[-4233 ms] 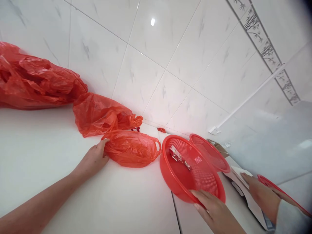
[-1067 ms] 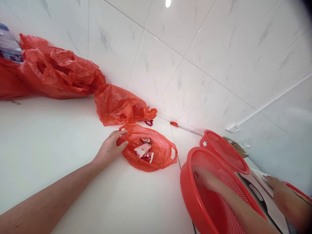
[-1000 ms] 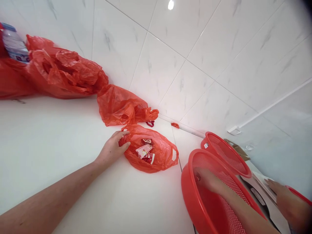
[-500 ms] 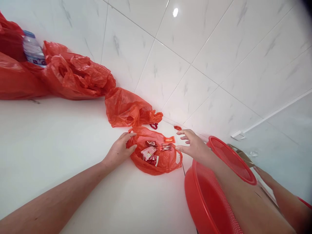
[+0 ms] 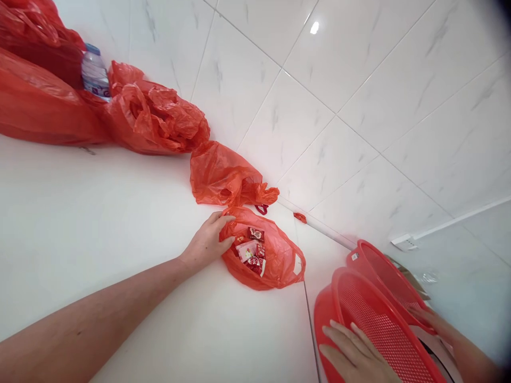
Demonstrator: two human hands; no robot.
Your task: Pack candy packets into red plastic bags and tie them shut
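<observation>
My left hand (image 5: 207, 246) pinches the rim of a small red plastic bag (image 5: 279, 263) and holds its mouth wide on the white counter (image 5: 99, 213). Several small wrapped sweets (image 5: 251, 250) lie inside the bag. My right hand (image 5: 351, 356) rests at the bottom right with fingers stretched flat on the outer wall of a red mesh basket (image 5: 383, 330), holding nothing. No sweets show in the basket.
A second red basket (image 5: 379, 266) stands behind the first, with another person's hand (image 5: 439, 324) at its edge. More red bags (image 5: 223, 175) (image 5: 155, 117) and a water bottle (image 5: 95, 72) line the tiled wall. A red scrap (image 5: 299, 217) lies by the wall; a socket (image 5: 405, 243) is at right.
My right hand came out of the basket, carried sweets over the open bag, and has drawn back onto the basket's side. My left hand kept hold of the bag's rim.
</observation>
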